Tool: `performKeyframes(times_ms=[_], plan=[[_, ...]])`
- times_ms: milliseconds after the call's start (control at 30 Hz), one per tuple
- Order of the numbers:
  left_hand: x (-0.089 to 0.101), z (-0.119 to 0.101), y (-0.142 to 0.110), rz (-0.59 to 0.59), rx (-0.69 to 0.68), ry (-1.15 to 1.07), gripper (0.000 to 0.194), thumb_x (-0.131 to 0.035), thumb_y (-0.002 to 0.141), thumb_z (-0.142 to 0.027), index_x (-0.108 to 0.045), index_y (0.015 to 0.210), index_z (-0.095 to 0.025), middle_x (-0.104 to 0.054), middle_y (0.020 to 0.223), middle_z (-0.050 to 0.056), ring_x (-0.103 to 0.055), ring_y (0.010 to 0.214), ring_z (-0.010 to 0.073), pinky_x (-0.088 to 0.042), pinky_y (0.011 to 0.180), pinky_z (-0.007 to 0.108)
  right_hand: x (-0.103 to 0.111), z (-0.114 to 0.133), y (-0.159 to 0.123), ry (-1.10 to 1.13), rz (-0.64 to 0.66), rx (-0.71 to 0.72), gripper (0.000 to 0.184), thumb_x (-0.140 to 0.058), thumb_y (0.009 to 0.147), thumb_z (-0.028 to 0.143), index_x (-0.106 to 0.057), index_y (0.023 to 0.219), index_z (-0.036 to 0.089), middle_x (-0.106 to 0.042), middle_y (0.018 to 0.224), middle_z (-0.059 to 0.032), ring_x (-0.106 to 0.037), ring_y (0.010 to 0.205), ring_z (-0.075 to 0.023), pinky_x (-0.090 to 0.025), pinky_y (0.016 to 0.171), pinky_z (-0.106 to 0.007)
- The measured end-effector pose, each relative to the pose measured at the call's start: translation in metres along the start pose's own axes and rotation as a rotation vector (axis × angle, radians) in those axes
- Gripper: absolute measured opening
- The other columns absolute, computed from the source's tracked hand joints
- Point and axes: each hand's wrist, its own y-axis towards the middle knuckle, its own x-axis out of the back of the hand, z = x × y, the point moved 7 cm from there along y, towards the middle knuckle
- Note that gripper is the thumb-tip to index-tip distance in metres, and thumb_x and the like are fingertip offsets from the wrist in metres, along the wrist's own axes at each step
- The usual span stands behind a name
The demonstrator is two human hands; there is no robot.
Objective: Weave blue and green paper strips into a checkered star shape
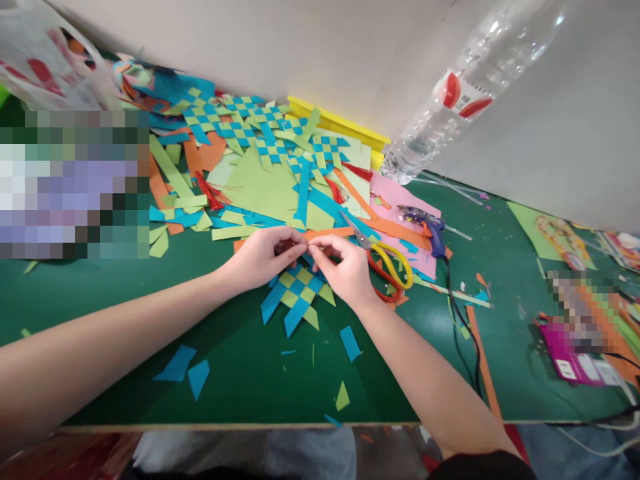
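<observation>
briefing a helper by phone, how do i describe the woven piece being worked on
On the green table, find the red-and-yellow-handled scissors. Just to their left is a blue-and-green checkered paper weave. It is nearest the front edge, apart from similar weaves heaped behind.

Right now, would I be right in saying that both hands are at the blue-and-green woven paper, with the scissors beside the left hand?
Not quite: the scissors lie beside the right hand, not the left hand, as the head view shows.

The checkered blue-green paper weave (301,291) has jutting strip ends (296,321).
</observation>
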Motion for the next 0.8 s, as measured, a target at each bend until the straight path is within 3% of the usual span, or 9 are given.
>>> performKeyframes(times_ms=[333,800], plan=[[-0.0004,-0.0036,-0.0007,-0.006,-0.007,0.005,0.017,-0.052,0.085,-0.03,-0.06,0.084,-0.016,-0.06,0.064,0.0,-0.055,0.054,0.0094,-0.044,0.051,0.02,-0.0012,0.0044,-0.0014,0.022,-0.017,0.021,0.01,-0.054,0.084,0.025,-0.061,0.086,0.018,-0.064,0.075,-0.0007,-0.06,0.055,-0.0096,-0.052,0.057,-0.025],[-0.0016,0.0031,0.0017,0.019,0.012,-0.05,0.02,-0.05,0.087,-0.035,-0.058,0.087,-0.016,-0.058,0.064,0.0,-0.057,0.056,0.0106,-0.047,0.054,0.021,-0.0012,-0.0007,-0.0001,0.09,0.026,-0.022,0.015,-0.053,0.086,0.031,-0.062,0.09,0.02,-0.068,0.084,-0.0022,-0.061,0.055,-0.0096,-0.054,0.057,-0.026]])
